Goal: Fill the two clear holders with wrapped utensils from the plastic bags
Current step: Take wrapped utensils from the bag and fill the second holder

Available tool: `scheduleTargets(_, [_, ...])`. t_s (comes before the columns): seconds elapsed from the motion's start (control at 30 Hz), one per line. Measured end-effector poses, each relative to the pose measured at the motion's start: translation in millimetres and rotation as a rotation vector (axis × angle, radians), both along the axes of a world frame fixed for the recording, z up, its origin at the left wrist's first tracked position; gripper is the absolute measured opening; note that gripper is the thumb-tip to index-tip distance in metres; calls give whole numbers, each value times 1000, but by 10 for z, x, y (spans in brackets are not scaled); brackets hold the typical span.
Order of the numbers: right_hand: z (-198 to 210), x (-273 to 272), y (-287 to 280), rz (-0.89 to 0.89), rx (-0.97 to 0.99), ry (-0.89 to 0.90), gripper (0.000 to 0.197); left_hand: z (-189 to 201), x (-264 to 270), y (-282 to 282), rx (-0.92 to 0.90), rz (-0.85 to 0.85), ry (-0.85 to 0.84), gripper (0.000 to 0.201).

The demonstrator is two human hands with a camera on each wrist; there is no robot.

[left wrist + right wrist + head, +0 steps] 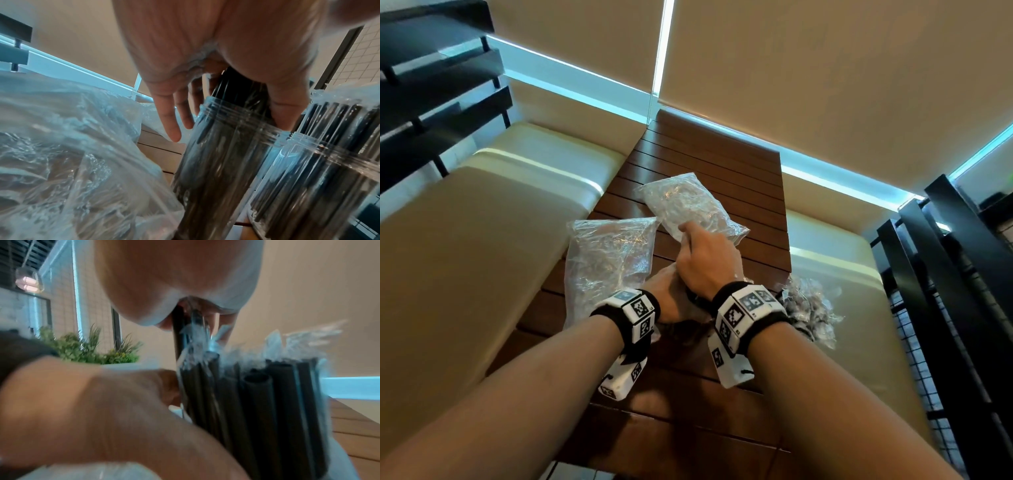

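While plastic bags [613, 253] crowd the table [709, 164] — hands hide holders.

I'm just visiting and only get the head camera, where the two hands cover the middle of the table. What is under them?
Observer: The left wrist camera shows two clear holders side by side, the holder under the hand and a second holder. Both are packed with black wrapped utensils.
Visitor: What is the left hand doing there?
Observer: The left hand has its thumb and fingers either side of the bundle sticking out of that holder's mouth.
Visitor: And the right one?
Observer: In the right wrist camera, the right hand pinches a single wrapped utensil that stands higher than the packed ones.
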State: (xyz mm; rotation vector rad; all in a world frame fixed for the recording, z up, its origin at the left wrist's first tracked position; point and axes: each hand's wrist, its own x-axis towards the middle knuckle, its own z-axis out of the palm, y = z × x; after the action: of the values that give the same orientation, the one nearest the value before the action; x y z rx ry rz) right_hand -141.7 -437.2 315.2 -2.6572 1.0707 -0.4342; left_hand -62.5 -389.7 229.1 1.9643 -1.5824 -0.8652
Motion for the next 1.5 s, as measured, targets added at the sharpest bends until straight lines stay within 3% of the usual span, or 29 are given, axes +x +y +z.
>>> scheduleTargets(0.17, [63,102,-51,2,95,30,30,-25,3,-44,-9,28,29,66])
scheduleTargets(0.23, [33,97,-37,-11,115,76,29,77,-29,-11,51,2,-3,52])
scheduleTargets(0.33, [-7,86,-74,-28,139,134,28,120,-34,38,56,0,-75,50])
scheduleTargets(0.4, [-66,82,-91,-18,133,190,28,133,-24,25,85,7,-31,31])
scheduleTargets(0.53, [-245,50,-75,62,9,274,30,145,-32,51,60,25,15,53])
scheduleTargets(0.6, [-339,41,-58,72,-40,259,34,89,-11,76,37,55,21,55])
scheduleTargets(0.73, [-406,49,-53,86,4,369,66,30,-28,126,45,15,3,68])
scheduleTargets(0.87, [-342,12,-153,35,-24,303,70,102,-35,108,49,-35,20,62])
scheduleTargets(1.0, [-455,-76,-131,-10,5,350,63,99,-40,101,-5,-17,-32,57])
scheduleTargets(1.13, [-438,-98,-116,-17,12,244,65,82,-54,121,-38,-27,-31,57])
scheduleTargets(1.27, [-361,-256,-163,-232,-20,8,63,76,-52,117,-71,87,67,86])
scheduleTargets(1.37, [-455,-341,-137,-207,92,53,63,47,-53,105,-71,105,75,93])
scheduleTargets(1.5, [-503,-348,-132,-172,91,72,62,12,-54,95,-75,108,105,90])
